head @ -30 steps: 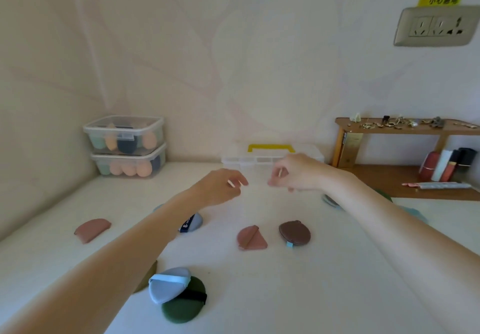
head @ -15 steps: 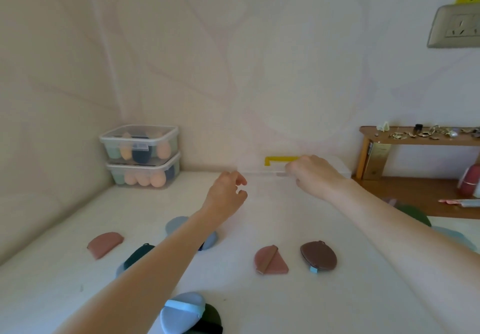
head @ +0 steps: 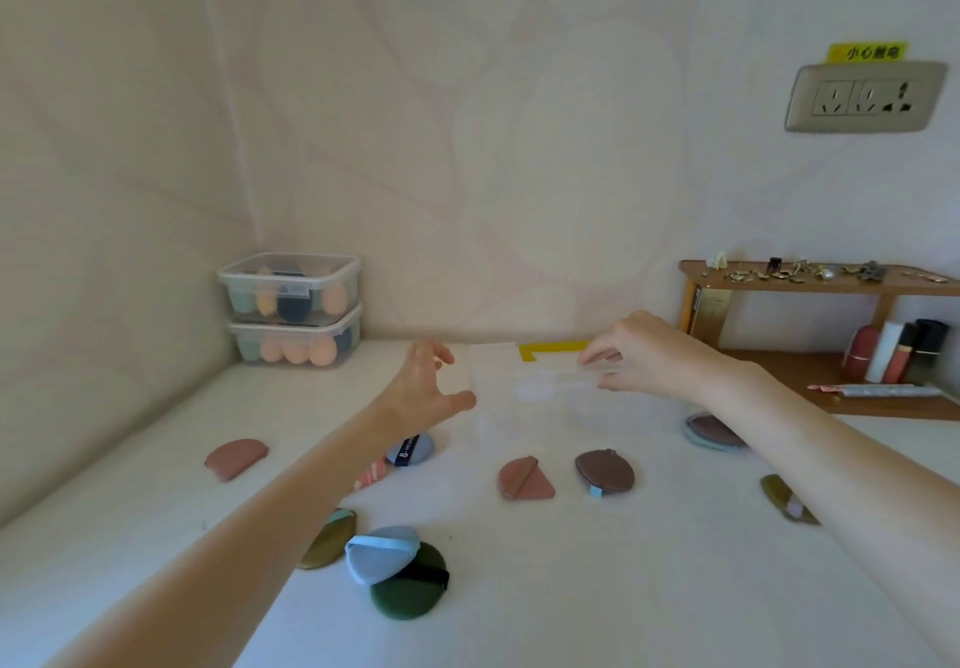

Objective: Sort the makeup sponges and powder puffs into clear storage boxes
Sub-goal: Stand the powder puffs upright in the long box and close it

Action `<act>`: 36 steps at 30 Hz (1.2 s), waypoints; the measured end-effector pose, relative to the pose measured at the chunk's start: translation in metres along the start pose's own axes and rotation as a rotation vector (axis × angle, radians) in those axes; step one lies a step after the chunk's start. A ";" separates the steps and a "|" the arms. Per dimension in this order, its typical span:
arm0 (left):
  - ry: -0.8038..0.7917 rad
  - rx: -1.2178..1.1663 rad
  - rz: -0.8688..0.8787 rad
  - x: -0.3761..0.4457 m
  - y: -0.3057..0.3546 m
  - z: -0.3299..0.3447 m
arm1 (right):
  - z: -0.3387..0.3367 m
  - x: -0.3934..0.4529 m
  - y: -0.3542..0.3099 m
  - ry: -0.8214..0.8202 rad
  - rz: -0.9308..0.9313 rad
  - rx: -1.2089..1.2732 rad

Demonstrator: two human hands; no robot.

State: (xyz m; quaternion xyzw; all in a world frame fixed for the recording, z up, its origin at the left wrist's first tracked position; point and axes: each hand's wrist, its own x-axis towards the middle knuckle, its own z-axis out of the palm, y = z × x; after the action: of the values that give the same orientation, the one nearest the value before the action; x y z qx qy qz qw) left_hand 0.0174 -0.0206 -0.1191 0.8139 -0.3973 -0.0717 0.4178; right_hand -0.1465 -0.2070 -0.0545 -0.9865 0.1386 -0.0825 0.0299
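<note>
**Clear box held by the right hand, puffs scattered before it**

The clear box with the yellow handle (head: pixel 550 387) sits on the white table (head: pixel 571 589) near the back wall, and everything else places itself around it. The right hand (head: pixel 641 355) pinches the box's right upper edge, fingers curled onto the transparent plastic (the box is blurred, so I cannot tell whether it is the lid or the rim). The left hand (head: pixel 426 392) hovers just left of the box, fingers spread wide, holding nothing.

In front of the box lie a pink folded puff (head: pixel 524 479) and a brown puff (head: pixel 604 470), side by side but apart. To the box's right, under the right forearm, rests a brown-and-blue puff (head: pixel 711 431). Left of the box, partly behind the left arm, sits a blue puff (head: pixel 413 449); farther left lies a pink half-round puff (head: pixel 236 458). Well in front, a light blue puff (head: pixel 382 553) overlaps a dark green one (head: pixel 410 589).

Far left of the box, in the corner, stand two stacked lidded boxes (head: pixel 293 309) holding sponges.
</note>
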 end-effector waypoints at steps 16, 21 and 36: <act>-0.147 -0.047 -0.247 0.008 -0.005 0.019 | 0.021 -0.014 -0.020 0.262 -0.269 -0.405; -0.158 -0.087 -0.248 0.013 -0.004 0.018 | 0.010 0.002 -0.049 0.174 -0.201 -0.344; -0.091 -0.037 -0.166 0.000 -0.010 0.018 | 0.001 0.012 -0.081 0.056 -0.176 -0.363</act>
State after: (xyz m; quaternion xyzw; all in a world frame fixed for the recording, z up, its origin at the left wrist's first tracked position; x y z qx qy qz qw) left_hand 0.0154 -0.0288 -0.1378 0.8321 -0.3455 -0.1505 0.4070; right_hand -0.1129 -0.1329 -0.0474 -0.9813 0.0654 -0.0858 -0.1594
